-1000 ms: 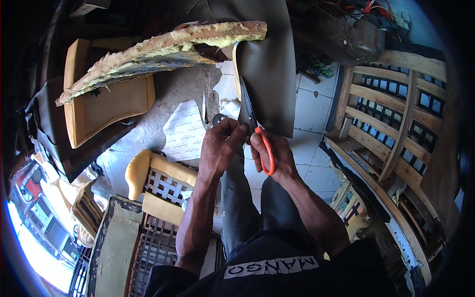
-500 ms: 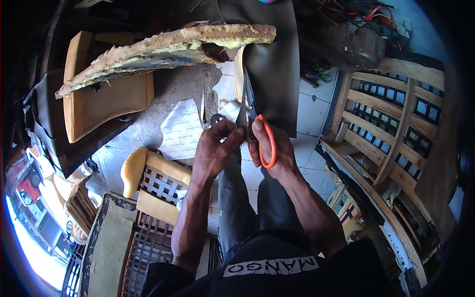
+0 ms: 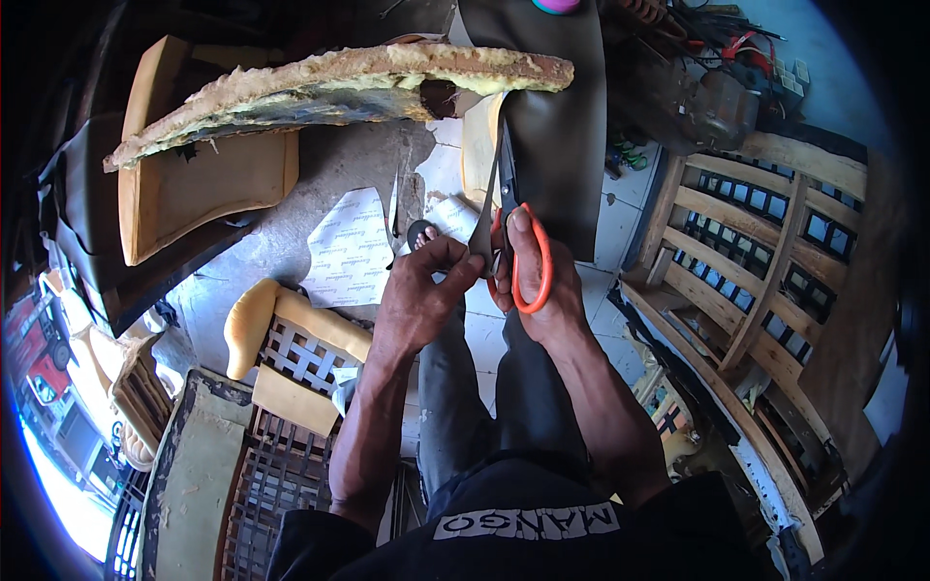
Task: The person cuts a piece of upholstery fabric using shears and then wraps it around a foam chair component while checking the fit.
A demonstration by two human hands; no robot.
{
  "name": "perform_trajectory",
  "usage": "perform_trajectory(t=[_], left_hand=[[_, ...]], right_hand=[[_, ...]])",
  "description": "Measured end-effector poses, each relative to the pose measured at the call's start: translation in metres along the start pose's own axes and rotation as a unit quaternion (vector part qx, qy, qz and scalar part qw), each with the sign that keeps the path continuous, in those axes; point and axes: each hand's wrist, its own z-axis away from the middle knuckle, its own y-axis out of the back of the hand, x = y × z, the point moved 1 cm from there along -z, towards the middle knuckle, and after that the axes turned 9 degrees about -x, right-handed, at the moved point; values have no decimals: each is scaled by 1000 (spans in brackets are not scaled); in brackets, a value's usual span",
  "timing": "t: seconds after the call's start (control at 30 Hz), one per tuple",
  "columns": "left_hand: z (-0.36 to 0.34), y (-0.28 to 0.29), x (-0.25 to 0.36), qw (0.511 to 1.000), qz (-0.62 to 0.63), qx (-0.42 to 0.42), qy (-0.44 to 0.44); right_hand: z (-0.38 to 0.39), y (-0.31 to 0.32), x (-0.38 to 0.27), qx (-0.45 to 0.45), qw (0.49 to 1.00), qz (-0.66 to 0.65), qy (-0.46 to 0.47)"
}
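The right hand [image 3: 538, 281] is closed around the orange handles of a pair of scissors [image 3: 509, 228], whose blades point up along the left edge of a dark sheet of leatherette [image 3: 562, 145]. The left hand [image 3: 421, 295] pinches the lower edge of that sheet just beside the blades, fingers pressed together. The sheet hangs above the tiled floor [image 3: 620, 218], below a worn foam cushion [image 3: 329, 87]. Paper patterns [image 3: 351, 254] lie on the floor near the left hand, and a wooden chair frame [image 3: 765, 252] lies to the right.
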Motion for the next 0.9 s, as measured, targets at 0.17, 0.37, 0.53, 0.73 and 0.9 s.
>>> perform_trajectory(t=[0.17,0.37,0.53,0.73,0.9], left_hand=[[5,6,6,1000,5,-2,27],[7,9,7,1000,7,-11,12],[9,11,6,1000,0,-9,15],[12,13,9,1000,0,-5,13],[15,16,9,1000,-1,-12,19]], right_hand=[[-8,-5,-2,-1,998,-50,23],[-9,-10,-8,1,997,-71,16],[-12,-7,-4,2,998,-67,-1],[-20,-12,-7,7,997,-75,17],[-25,-16,-13,4,994,-102,25]])
